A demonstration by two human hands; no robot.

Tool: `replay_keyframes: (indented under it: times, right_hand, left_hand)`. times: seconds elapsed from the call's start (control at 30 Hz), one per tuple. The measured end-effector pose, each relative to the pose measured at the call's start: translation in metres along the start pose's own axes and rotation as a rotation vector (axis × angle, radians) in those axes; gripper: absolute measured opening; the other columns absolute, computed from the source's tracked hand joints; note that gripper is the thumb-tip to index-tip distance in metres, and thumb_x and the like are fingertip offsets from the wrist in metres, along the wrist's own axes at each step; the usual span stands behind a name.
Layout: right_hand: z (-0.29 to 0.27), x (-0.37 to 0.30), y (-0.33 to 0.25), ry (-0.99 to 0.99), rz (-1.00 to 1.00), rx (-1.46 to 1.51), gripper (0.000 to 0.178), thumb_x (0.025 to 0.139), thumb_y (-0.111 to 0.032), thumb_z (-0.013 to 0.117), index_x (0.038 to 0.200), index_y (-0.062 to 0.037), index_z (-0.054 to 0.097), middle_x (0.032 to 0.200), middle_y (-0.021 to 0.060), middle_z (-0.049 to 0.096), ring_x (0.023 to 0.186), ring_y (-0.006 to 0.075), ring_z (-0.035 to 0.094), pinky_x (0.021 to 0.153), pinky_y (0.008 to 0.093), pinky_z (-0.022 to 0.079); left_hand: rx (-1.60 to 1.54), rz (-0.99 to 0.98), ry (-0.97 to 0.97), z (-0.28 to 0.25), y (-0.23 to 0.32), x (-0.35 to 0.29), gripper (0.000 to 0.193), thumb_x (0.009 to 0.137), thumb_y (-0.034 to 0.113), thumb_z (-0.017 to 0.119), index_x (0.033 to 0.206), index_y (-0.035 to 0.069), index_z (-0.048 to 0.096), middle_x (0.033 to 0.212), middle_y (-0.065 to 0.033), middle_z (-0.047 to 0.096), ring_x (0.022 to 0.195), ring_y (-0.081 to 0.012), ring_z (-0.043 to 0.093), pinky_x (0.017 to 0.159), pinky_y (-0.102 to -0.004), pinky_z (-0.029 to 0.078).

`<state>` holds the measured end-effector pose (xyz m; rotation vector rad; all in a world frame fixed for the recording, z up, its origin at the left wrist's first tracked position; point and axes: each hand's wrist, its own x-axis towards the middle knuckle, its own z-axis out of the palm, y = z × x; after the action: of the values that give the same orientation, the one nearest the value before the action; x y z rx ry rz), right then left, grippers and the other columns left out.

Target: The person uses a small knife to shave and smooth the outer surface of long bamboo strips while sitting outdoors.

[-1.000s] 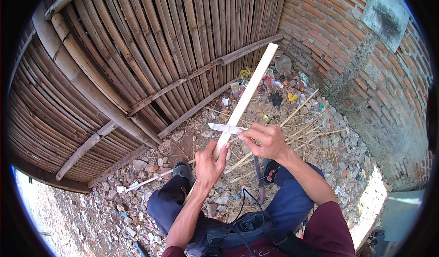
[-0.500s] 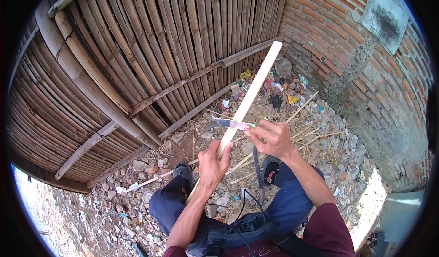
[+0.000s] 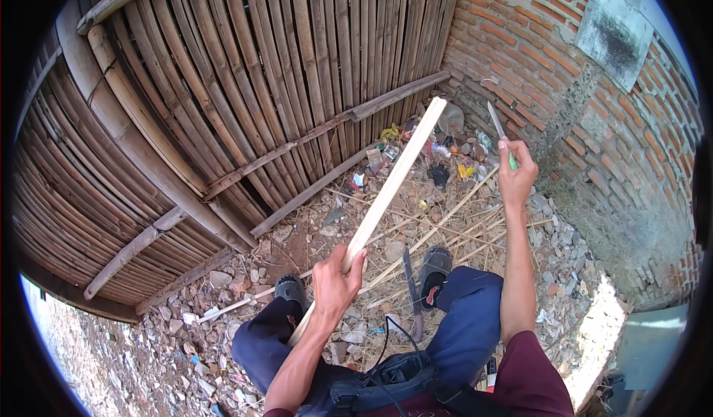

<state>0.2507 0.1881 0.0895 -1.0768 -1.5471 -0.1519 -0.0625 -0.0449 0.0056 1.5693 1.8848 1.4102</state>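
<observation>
My left hand (image 3: 336, 283) is closed round the lower part of a long pale bamboo strip (image 3: 396, 177), which slants up and away to the right. Its lower end passes behind my forearm, beside my left leg. Off to the right, my right hand (image 3: 516, 170) grips a knife (image 3: 497, 122) by its green handle, the blade pointing up and away. The knife is apart from the strip. A small thin curl, perhaps a shaving (image 3: 489, 82), shows near the blade tip against the brick wall.
A machete-like long blade (image 3: 411, 283) lies between my feet on stony ground with scattered thin bamboo strips (image 3: 464, 207). Litter (image 3: 440, 174) gathers in the far corner. A bamboo slat wall (image 3: 297, 68) stands at the left, a brick wall (image 3: 512, 53) at the right.
My right hand has swung the knife off the strip, outward to the right and farther away. The strip's far end has dropped a little; my left hand keeps its hold, slightly lower.
</observation>
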Motion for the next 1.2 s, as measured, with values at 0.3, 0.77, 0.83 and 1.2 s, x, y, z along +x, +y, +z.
replay_keyframes:
  times: [0.3,0.77,0.83,1.2]
  right_hand:
    - [0.011,-0.071,-0.08,-0.423,-0.266,0.297,0.003,0.092,-0.008,0.08,0.094,-0.0062,0.079,0.085,0.0069,0.077,0.063,0.0181,0.071,0.054,0.0337,0.053]
    - [0.024,-0.104,-0.124,-0.601,-0.359,0.453,0.011,0.089,-0.01,0.083,0.099,-0.0079,0.082,0.071,0.0032,0.066,0.055,0.0183,0.062,0.048,0.0334,0.047]
    - [0.025,-0.105,-0.123,-0.603,-0.347,0.463,0.011,0.089,-0.01,0.084,0.099,-0.0084,0.083,0.071,0.0033,0.066,0.055,0.0186,0.062,0.048,0.0337,0.047]
    - [0.025,-0.093,-0.114,-0.589,-0.317,0.451,0.008,0.087,-0.002,0.082,0.094,-0.0013,0.08,0.073,0.0076,0.071,0.057,0.019,0.066,0.049,0.0334,0.048]
  left_hand:
    - [0.03,-0.023,0.035,0.003,-0.002,0.009,0.031,0.1,0.022,0.077,0.087,-0.004,0.066,0.059,-0.0182,0.056,0.048,-0.0261,0.053,0.052,-0.041,0.042]
    - [-0.112,-0.073,-0.194,-0.006,-0.006,0.011,0.049,0.117,0.036,0.045,0.091,-0.002,0.063,0.064,-0.0173,0.056,0.059,-0.0343,0.057,0.063,-0.0482,0.045]
    - [-0.1,-0.061,-0.203,-0.006,-0.005,0.01,0.049,0.117,0.036,0.044,0.092,-0.002,0.062,0.066,-0.0198,0.057,0.06,-0.0394,0.057,0.063,-0.0502,0.045]
    - [-0.09,-0.102,-0.269,-0.001,-0.001,0.008,0.047,0.118,0.035,0.041,0.097,-0.002,0.059,0.069,-0.0274,0.053,0.066,-0.0525,0.054,0.065,-0.0546,0.043]
